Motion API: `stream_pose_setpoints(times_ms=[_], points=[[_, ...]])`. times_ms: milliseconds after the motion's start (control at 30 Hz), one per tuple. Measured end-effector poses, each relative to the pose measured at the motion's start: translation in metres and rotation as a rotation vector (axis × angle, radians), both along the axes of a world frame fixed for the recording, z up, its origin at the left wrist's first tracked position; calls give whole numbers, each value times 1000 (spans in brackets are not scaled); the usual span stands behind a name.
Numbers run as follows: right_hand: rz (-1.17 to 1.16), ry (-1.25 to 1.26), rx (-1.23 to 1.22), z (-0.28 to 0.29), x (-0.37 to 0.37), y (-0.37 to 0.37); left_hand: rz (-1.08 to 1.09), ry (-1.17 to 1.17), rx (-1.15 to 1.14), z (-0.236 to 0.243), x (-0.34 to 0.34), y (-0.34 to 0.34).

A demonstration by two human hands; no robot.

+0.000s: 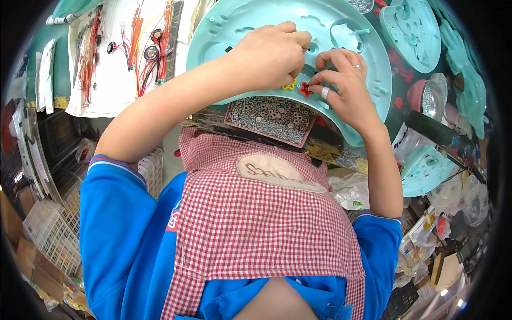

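Note:
A large curved turquoise plastic shell [240, 26] lies before me, with posts and slots moulded into it. My left hand [274, 56] is over its middle, fingers curled and closed, their tips beside a small yellow flower-shaped piece [290, 85]. Whether they grip something is hidden by the hand. Just to the right sits a small red star-shaped plastic piece [305, 89] on the shell. The thumb and index finger of my right hand [344, 82] pinch its right edge. That hand has a ring and a white band of tape on its fingers.
A pink-rimmed tray [229, 118] of small metal screws stands at the near table edge, under the shell. Wired speakers [151, 53] with red leads lie on a white sheet [114, 104] at left. More turquoise shells [413, 34] are at right, near a dark power-tool handle [429, 128].

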State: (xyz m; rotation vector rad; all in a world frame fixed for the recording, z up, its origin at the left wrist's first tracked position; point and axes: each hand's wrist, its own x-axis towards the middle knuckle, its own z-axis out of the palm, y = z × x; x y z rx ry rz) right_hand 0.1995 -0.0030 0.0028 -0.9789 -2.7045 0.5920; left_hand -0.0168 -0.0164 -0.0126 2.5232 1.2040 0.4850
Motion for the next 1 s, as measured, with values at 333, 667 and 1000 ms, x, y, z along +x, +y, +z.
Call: stream_pose_setpoints(times_ms=[333, 667, 1000], points=[[0, -54, -59, -2, -2, 0, -66, -154, 12, 9, -8, -43], [-171, 215, -116, 11, 9, -8, 136, -103, 485, 27, -78, -66], [-710, 857, 855, -7, 202, -1, 1001, 171, 180, 12, -190, -59]])
